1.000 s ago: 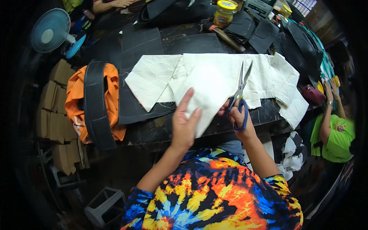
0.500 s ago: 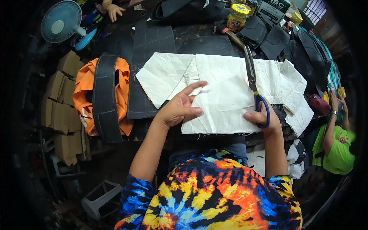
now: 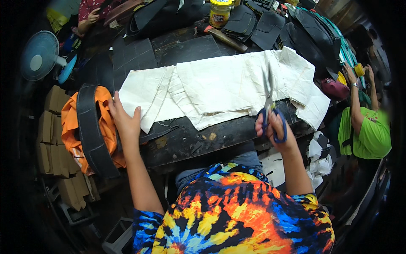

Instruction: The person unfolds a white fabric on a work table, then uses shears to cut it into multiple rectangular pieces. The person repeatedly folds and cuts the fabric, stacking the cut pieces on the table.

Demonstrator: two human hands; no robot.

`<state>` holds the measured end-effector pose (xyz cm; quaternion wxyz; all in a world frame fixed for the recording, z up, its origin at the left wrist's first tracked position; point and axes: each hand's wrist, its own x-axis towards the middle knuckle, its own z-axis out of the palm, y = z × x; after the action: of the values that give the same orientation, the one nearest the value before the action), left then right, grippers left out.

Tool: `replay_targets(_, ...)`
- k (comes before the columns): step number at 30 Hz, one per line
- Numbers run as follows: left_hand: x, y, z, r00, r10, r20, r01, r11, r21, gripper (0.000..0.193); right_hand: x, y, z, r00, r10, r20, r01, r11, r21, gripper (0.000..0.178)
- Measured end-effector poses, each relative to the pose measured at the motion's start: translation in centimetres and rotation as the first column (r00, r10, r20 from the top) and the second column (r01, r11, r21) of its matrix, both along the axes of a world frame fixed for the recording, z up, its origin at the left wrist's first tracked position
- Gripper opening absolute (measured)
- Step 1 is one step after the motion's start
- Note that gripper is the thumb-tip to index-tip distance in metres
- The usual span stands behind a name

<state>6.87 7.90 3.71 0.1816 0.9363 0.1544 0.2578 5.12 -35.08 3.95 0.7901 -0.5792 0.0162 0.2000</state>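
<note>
A long layered piece of white cloth [image 3: 220, 86] lies across the table, with creased, uneven ends. My left hand [image 3: 126, 122] is at its left end, fingers and thumb apart, beside an orange cloth bundle [image 3: 69, 127] with a curved black strap [image 3: 91, 127] over it. Whether the fingertips press on the white cloth or the dark sheet below is hard to tell. In my right hand [image 3: 281, 134] are scissors [image 3: 268, 91] with blue handles, fingers through the loops. Their blades point away from me over the right part of the cloth.
Black sheets [image 3: 135, 57] and black cut pieces [image 3: 266, 31] lie behind the cloth, near a yellow-lidded jar [image 3: 220, 12] and a hammer [image 3: 228, 39]. Left are a fan [image 3: 38, 55] and cardboard boxes [image 3: 55, 127]. A person in green [image 3: 372, 133] works at right, another person's hand [image 3: 94, 16] far left.
My left hand has moved left, off the middle of the cloth. The front flap of cloth now lies folded back, baring the table edge. The scissors have moved nearer to me as the view shifted.
</note>
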Motion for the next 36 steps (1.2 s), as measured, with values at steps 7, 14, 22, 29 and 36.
replay_targets(7, 1.8, -11.6, 0.1, 0.936, -0.345, -0.069, 0.246, 0.783, -0.571, 0.071, -5.1, 0.8, -2.7, 0.955, 0.193, -0.226, -0.181, 0.981, 0.073, 0.043)
replay_targets(14, 3.6, -13.9, -1.3, 0.855, -0.499, 0.143, 0.441, 0.552, -0.708, 0.068, -5.2, 0.7, -2.8, 0.946, 0.184, -0.268, -0.188, 0.982, 0.009, 0.041)
replay_targets(22, 6.4, -2.8, 3.9, 0.921, -0.383, -0.076, 0.307, 0.831, -0.464, 0.070, -4.6, 0.7, -2.7, 0.943, 0.279, -0.184, -0.280, 0.960, 0.018, 0.047)
replay_targets(29, 0.5, -10.8, -0.1, 0.755, -0.652, 0.067, 0.656, 0.752, -0.069, 0.036, -5.1, 2.8, -3.4, 0.865, 0.430, -0.260, -0.301, 0.857, 0.419, 0.049)
replay_targets(36, 0.5, -13.2, -1.8, 0.770, -0.634, 0.080, 0.638, 0.761, -0.118, 0.020, -4.7, 4.5, -3.3, 0.813, 0.501, -0.298, -0.356, 0.832, 0.426, 0.054)
